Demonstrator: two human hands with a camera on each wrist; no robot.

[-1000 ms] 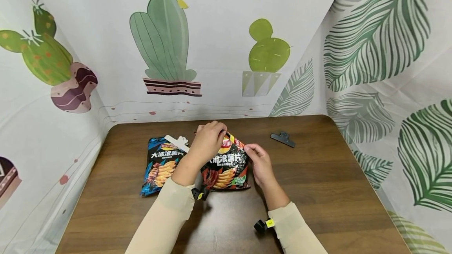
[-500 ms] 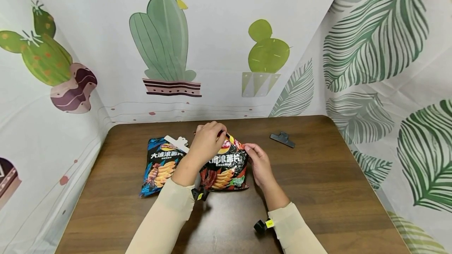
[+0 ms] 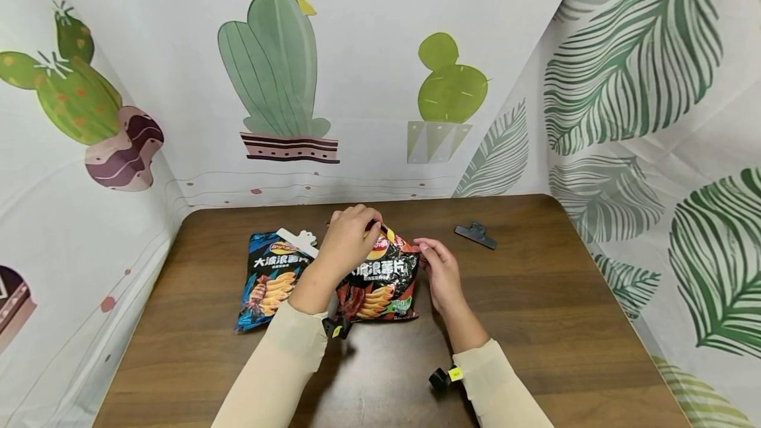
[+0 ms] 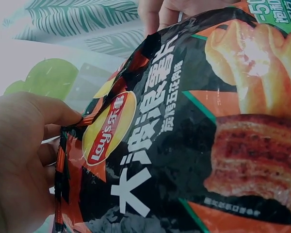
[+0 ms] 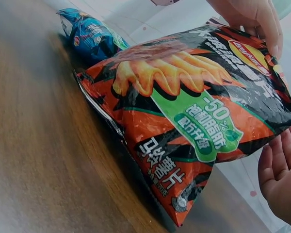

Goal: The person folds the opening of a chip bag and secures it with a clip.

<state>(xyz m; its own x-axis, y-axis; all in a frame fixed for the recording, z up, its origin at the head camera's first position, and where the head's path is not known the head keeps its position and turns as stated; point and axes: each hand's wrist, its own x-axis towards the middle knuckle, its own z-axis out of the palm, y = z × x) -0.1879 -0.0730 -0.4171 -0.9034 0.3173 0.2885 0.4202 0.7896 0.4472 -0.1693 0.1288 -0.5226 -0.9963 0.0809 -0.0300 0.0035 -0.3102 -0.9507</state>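
Note:
A black and red bag of potato chips [image 3: 380, 283] stands tilted up on the table, its top edge creased. My left hand [image 3: 352, 236] grips that top edge from above; in the left wrist view its thumb [image 4: 63, 114] lies on the rim beside the yellow logo. At the bag's upper right corner, my right hand [image 3: 442, 276] pinches the edge with thumb and forefinger, while its other fingers [image 5: 276, 165] curl loosely below in the right wrist view. To the left lies a blue chip bag [image 3: 270, 289] with a white bag clip [image 3: 299, 241] across its top.
A black bag clip [image 3: 475, 234] lies toward the back right of the brown wooden table [image 3: 553, 322]. Printed cloth [image 3: 380, 84] with cacti and leaves hangs behind and at the sides of the table.
My right hand has shifted slightly up and right at the bag's corner, and the bag's upper right edge has moved with it. The left hand has kept its place on the top edge.

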